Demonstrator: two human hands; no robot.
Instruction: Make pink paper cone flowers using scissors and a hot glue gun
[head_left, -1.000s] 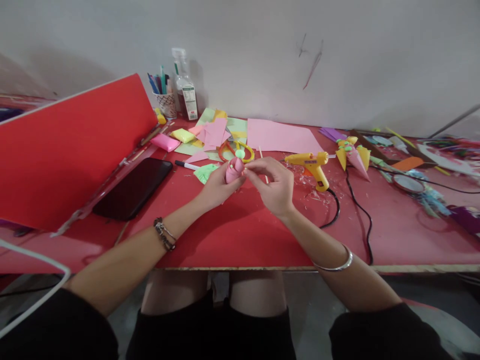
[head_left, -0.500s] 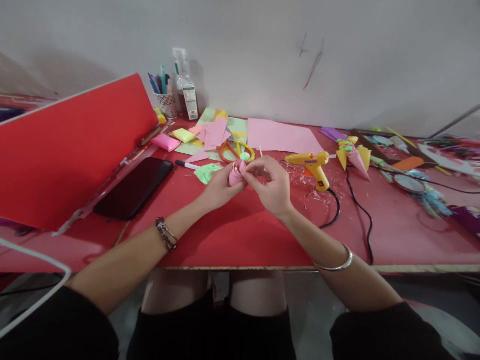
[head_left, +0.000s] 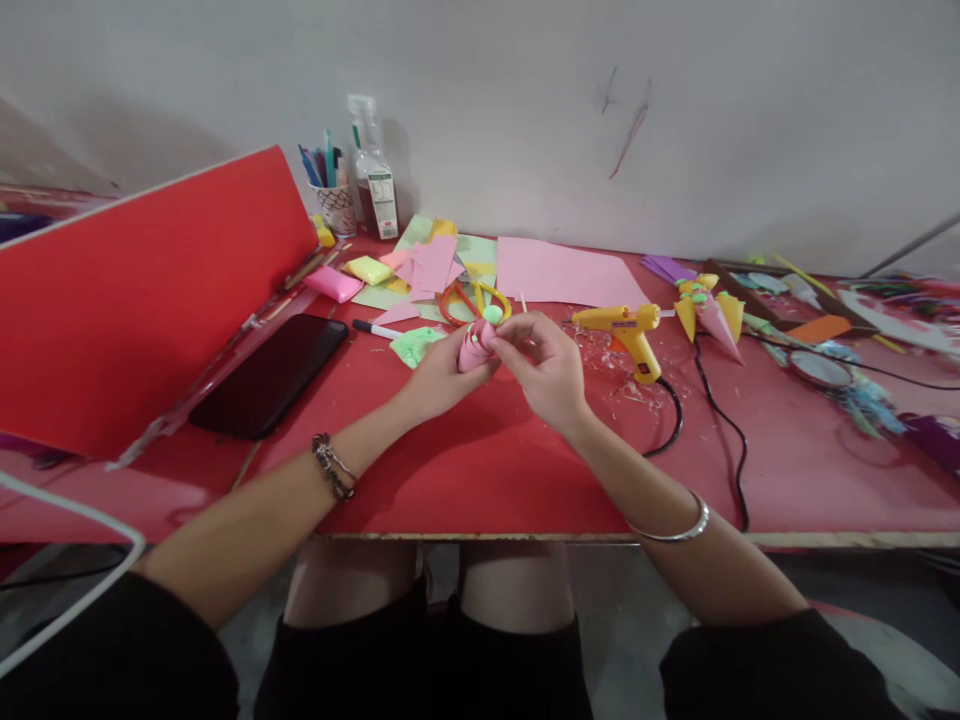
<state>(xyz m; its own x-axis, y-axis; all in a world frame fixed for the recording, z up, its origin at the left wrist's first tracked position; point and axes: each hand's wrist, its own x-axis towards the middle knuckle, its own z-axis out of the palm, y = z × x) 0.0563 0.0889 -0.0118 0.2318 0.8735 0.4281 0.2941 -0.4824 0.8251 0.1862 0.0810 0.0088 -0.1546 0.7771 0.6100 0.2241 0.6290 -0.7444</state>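
My left hand (head_left: 437, 376) is wrapped round a small pink paper cone (head_left: 473, 345), holding it just above the red table (head_left: 480, 470). A pale green ball (head_left: 492, 314) sits at the cone's top. My right hand (head_left: 546, 368) faces it, with thumb and fingers pinched at the cone's upper edge. What the pinch holds is too small to make out. A thin wooden stick lies on the table just behind my right hand.
A yellow glue gun (head_left: 628, 333) with a black cord stands right of my hands. Orange scissors (head_left: 465, 298), coloured paper (head_left: 562, 272), a marker (head_left: 375, 328) and a black phone (head_left: 271, 374) lie behind and left. A red board (head_left: 142, 290) leans at the left. Finished paper cones (head_left: 705, 308) lie at the right.
The cone tilted a little and shifted slightly right in my left hand. My right hand's fingers closed in from a looser hold onto the cone's top edge.
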